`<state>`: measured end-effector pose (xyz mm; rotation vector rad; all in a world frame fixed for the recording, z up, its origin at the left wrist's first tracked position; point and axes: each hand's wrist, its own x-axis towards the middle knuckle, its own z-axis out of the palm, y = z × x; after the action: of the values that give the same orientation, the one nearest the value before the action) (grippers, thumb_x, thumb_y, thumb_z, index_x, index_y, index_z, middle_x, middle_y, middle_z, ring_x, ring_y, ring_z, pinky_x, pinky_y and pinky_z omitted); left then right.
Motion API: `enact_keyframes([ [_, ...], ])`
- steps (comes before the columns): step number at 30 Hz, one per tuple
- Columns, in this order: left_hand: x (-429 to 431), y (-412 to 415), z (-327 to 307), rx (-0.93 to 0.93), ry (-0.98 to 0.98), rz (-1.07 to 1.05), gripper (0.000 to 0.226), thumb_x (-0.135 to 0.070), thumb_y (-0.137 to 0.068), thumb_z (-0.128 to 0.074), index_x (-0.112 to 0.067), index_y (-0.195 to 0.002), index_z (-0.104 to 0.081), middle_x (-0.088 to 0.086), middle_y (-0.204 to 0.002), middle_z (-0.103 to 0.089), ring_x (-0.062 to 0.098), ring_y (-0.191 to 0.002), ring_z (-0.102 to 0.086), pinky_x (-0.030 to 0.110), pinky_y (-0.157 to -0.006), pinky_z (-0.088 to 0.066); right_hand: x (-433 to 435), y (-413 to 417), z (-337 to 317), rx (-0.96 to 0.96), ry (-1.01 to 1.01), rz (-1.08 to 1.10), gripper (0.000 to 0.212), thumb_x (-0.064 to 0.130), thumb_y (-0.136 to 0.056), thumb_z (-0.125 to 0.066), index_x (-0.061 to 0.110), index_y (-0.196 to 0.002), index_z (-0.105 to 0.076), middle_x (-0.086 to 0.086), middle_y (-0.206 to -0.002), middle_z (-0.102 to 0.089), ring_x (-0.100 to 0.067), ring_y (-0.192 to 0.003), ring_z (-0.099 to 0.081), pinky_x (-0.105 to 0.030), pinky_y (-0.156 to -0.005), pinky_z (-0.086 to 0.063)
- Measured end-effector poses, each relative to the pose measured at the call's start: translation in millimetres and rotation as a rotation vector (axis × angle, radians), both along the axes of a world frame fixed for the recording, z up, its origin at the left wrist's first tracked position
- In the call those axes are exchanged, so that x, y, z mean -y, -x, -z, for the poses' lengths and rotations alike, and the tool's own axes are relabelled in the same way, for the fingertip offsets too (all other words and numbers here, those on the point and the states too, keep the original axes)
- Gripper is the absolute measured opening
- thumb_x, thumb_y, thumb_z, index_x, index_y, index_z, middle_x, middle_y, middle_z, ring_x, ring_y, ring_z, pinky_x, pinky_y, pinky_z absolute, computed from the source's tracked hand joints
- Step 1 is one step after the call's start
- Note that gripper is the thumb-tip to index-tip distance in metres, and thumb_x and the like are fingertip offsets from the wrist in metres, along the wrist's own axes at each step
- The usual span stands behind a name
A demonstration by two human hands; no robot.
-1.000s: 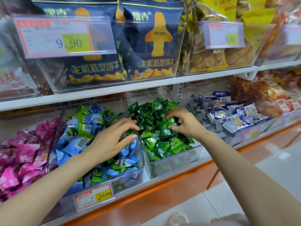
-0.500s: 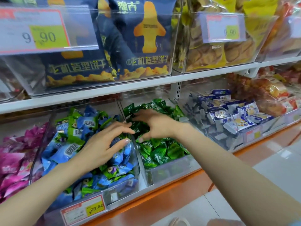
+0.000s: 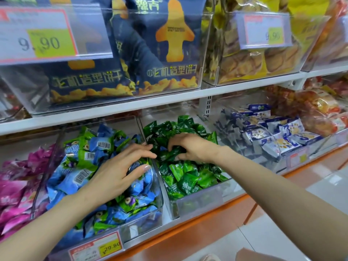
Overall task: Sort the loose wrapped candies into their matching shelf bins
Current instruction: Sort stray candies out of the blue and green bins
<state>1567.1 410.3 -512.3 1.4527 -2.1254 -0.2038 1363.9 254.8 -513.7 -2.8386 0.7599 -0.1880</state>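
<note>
Head view: within the last second the right grip point(image 3: 190, 147) had moved from the middle of the green candies point(image 3: 188, 178) to the back left corner of their bin point(image 3: 197, 201), close to the wall shared with the next bin point(image 3: 139, 227). Its fingers were curled down into the heap and closed on a few dark green candies. The left grip point(image 3: 120, 172) had hardly shifted. It lay released, with its fingers spread over the blue and green candies point(image 3: 90, 147) and its fingertips reaching the shared wall, just beside the right grip. It held nothing that could be seen. Judging by this, the sorting had come to the border between the two bins. Strays probably lay there, though no misplaced candy could be made out in the green heap.
</note>
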Motion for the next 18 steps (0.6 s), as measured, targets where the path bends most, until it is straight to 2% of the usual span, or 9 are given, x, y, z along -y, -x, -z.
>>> enact_keyframes([
  [4, 0.1, 0.8, 2.6, -0.012, 0.004, -0.005, 0.037, -0.066, -0.085, -0.028, -0.057, -0.119, -0.040, -0.039, -0.134, -0.031, -0.015, -0.127, -0.030, 0.009, -0.091, -0.032, 4.3, 33.1, -14.8, 0.017, -0.005, 0.018, 0.033, 0.014, -0.084, -0.068, 0.010, -0.115, -0.060, -0.006, -0.129, -0.056, -0.020, -0.121, -0.050, -0.027, -0.104, -0.035],
  [7, -0.2, 1.9, 3.3, -0.029, 0.004, -0.006, 0.037, -0.065, -0.086, -0.029, -0.055, -0.118, -0.042, -0.039, -0.133, -0.031, -0.016, -0.127, -0.030, 0.005, -0.092, -0.029, 3.5, 52.7, -20.2, 0.016, -0.014, 0.036, 0.029, 0.011, -0.085, -0.067, 0.012, -0.113, -0.062, -0.004, -0.123, -0.060, -0.019, -0.115, -0.053, -0.030, -0.102, -0.038],
  [10, -0.4, 3.3, 3.0, -0.032, 0.004, -0.008, 0.036, -0.064, -0.085, -0.030, -0.055, -0.117, -0.045, -0.039, -0.133, -0.031, -0.017, -0.126, -0.030, 0.001, -0.091, -0.028, 1.5, 55.3, -19.8, -0.038, 0.000, 0.067, 0.024, 0.032, -0.087, -0.064, 0.020, -0.107, -0.065, -0.002, -0.115, -0.064, -0.018, -0.108, -0.055, -0.037, -0.094, -0.044],
  [12, -0.6, 3.9, 2.6, -0.037, -0.004, -0.010, 0.035, -0.064, -0.085, -0.031, -0.055, -0.116, -0.045, -0.039, -0.133, -0.031, -0.018, -0.126, -0.029, -0.003, -0.091, -0.025, 0.8, 50.6, -24.9, -0.053, 0.049, 0.082, 0.029, 0.050, -0.086, -0.059, 0.022, -0.089, -0.067, -0.002, -0.100, -0.067, -0.020, -0.099, -0.056, -0.038, -0.086, -0.046],
  [14, -0.5, 4.3, 2.0, -0.038, -0.013, -0.013, 0.035, -0.064, -0.085, -0.031, -0.055, -0.115, -0.045, -0.040, -0.133, -0.031, -0.017, -0.127, -0.029, -0.003, -0.092, -0.024, -1.4, 39.4, -30.7, -0.030, 0.095, 0.076, 0.035, 0.054, -0.084, -0.057, 0.020, -0.079, -0.064, -0.002, -0.103, -0.066, -0.022, -0.102, -0.054, -0.035, -0.087, -0.044],
  [16, 0.1, 4.9, 1.7, -0.029, -0.015, -0.015, 0.033, -0.065, -0.084, -0.030, -0.058, -0.114, -0.043, -0.041, -0.132, -0.031, -0.017, -0.127, -0.029, -0.002, -0.092, -0.024, -6.0, 19.8, -28.8, -0.014, 0.084, 0.048, 0.036, 0.054, -0.083, -0.059, 0.021, -0.100, -0.064, 0.000, -0.123, -0.058, -0.021, -0.118, -0.048, -0.034, -0.097, -0.040],
  [18, 0.3, 5.1, 1.1, -0.020, -0.016, -0.019, 0.032, -0.067, -0.084, -0.029, -0.060, -0.113, -0.042, -0.042, -0.131, -0.030, -0.017, -0.127, -0.028, -0.002, -0.091, -0.024, -9.3, -4.7, -18.6, -0.145, 0.051, -0.020, 0.057, 0.058, -0.081, -0.059, 0.026, -0.128, -0.051, 0.000, -0.141, -0.045, -0.022, -0.132, -0.037, -0.038, -0.108, -0.034],
])
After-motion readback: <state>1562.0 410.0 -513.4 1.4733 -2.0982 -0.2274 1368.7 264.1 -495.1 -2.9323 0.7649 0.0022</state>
